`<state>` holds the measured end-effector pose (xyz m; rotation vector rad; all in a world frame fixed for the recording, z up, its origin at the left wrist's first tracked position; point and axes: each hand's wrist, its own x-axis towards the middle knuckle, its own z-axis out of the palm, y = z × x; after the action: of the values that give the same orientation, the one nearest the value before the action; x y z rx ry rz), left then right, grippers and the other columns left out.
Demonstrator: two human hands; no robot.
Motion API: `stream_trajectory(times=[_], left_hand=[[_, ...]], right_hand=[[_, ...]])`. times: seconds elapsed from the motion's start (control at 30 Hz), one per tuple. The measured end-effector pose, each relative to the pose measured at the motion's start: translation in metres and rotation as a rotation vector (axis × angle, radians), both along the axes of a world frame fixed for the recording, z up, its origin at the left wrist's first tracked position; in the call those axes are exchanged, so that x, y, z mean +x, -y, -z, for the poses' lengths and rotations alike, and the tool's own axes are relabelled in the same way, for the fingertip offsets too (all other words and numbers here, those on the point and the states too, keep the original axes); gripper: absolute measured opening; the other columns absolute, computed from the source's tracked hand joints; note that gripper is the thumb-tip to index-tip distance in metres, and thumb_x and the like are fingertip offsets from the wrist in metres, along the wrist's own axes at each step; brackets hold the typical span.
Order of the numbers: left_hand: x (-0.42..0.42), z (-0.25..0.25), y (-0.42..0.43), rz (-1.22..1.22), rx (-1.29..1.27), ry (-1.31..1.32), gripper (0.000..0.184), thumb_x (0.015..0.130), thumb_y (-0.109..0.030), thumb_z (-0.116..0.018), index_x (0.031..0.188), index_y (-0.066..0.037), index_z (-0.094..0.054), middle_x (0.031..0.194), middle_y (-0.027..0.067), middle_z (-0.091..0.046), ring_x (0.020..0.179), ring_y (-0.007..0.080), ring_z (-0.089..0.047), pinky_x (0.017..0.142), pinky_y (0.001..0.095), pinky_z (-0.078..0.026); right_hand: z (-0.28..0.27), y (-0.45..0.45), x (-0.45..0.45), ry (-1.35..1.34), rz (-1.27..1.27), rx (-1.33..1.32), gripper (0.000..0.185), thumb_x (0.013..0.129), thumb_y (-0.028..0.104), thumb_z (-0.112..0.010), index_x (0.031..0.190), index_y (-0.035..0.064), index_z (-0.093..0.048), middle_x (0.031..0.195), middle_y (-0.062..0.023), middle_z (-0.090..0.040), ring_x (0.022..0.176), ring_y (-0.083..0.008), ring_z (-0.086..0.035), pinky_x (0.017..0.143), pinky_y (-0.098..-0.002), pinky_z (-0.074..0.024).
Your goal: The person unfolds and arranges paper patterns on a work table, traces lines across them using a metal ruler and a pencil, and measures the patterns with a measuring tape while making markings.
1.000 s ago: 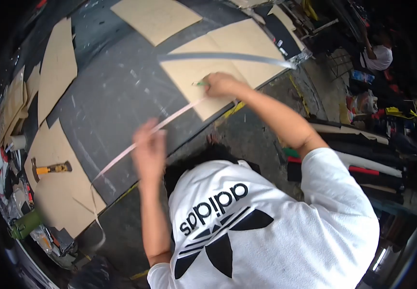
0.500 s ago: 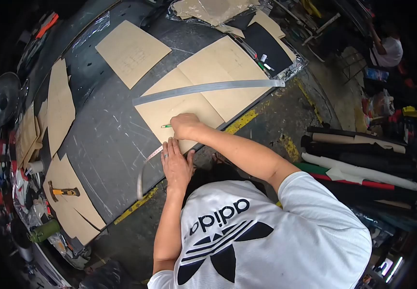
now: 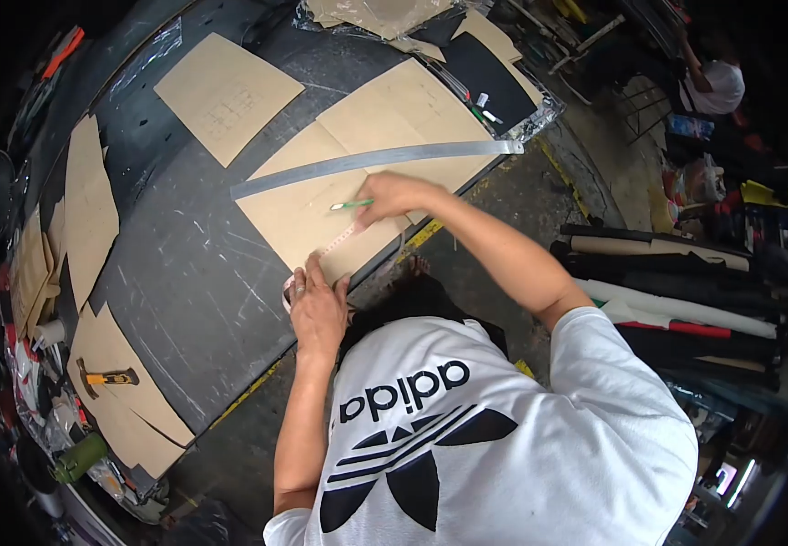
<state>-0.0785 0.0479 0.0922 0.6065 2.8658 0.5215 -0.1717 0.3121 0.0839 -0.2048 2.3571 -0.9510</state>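
A green pencil (image 3: 352, 205) sticks out of my right hand (image 3: 392, 197), which is closed above a brown cardboard sheet (image 3: 289, 218). A pale measuring tape (image 3: 338, 241) runs between my two hands, and a length of it hangs by the table edge below my right hand. At the sheet's near corner, my left hand (image 3: 318, 309) presses down with its fingers on the tape, which curls beside the fingertips. Across the cardboard lies a long grey metal ruler (image 3: 367, 162), apart from both hands. The right fingertips are partly hidden and blurred.
Other cardboard pieces (image 3: 228, 96) lie on the dark table (image 3: 185, 273). A hammer (image 3: 107, 376) rests on one at the left. Pens and a black sheet (image 3: 489, 82) are at the far end. Fabric rolls (image 3: 676, 305) lie at right; another person (image 3: 714, 86) is farther back.
My right hand has moved right and up with the pencil, away from my left hand. The tape that trailed to the lower left now stretches across the cardboard between the hands.
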Motion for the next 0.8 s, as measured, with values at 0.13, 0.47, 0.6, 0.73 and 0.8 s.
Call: stream_trajectory(times=[0.13,0.47,0.6,0.73,0.8], left_hand=[[0.005,-0.001,-0.008,-0.071,-0.043,0.007,0.061,0.098,-0.031,-0.066,0.144,0.003,-0.045,0.132,0.0321,-0.06,0.126,0.047,-0.055,0.109,0.0493,-0.043],[0.009,0.006,-0.028,-0.19,-0.162,-0.017,0.058,0.099,-0.025,-0.064,0.146,0.002,-0.044,0.134,0.0303,-0.058,0.129,0.0474,-0.052,0.114,0.05,-0.039],[0.007,-0.001,-0.038,-0.206,-0.192,0.032,0.056,0.101,-0.022,-0.06,0.148,0.002,-0.041,0.135,0.0293,-0.058,0.129,0.0468,-0.052,0.115,0.0503,-0.038],[0.004,-0.005,-0.045,-0.225,-0.266,0.103,0.054,0.105,-0.024,-0.055,0.152,-0.004,-0.037,0.14,0.0292,-0.055,0.129,0.0477,-0.052,0.106,0.0526,-0.045],[0.002,-0.007,-0.048,-0.22,-0.293,0.146,0.054,0.106,-0.023,-0.054,0.152,-0.005,-0.035,0.14,0.0281,-0.056,0.129,0.0482,-0.051,0.106,0.0527,-0.044]], right_hand=[[-0.02,-0.105,-0.004,0.014,0.041,0.005,0.037,0.078,0.039,-0.086,0.087,0.0039,-0.079,0.073,-0.0068,-0.071,0.068,-0.0158,-0.065,0.066,-0.0331,-0.0514],[0.0,-0.33,-0.019,0.057,0.207,0.102,0.038,0.083,0.039,-0.084,0.079,0.0023,-0.076,0.066,-0.0023,-0.067,0.064,-0.0121,-0.062,0.062,-0.0314,-0.0482],[0.007,-0.348,-0.026,0.039,0.225,0.25,0.037,0.083,0.039,-0.083,0.08,0.003,-0.076,0.067,-0.0035,-0.068,0.063,-0.0138,-0.063,0.062,-0.0317,-0.0485],[0.02,-0.357,-0.026,0.049,0.228,0.202,0.035,0.082,0.038,-0.082,0.082,0.0032,-0.077,0.069,-0.0051,-0.07,0.064,-0.0162,-0.065,0.064,-0.0332,-0.05],[0.025,-0.36,-0.025,0.06,0.238,0.149,0.038,0.08,0.039,-0.082,0.084,0.0024,-0.077,0.072,-0.0073,-0.073,0.068,-0.0197,-0.069,0.067,-0.036,-0.0525]])
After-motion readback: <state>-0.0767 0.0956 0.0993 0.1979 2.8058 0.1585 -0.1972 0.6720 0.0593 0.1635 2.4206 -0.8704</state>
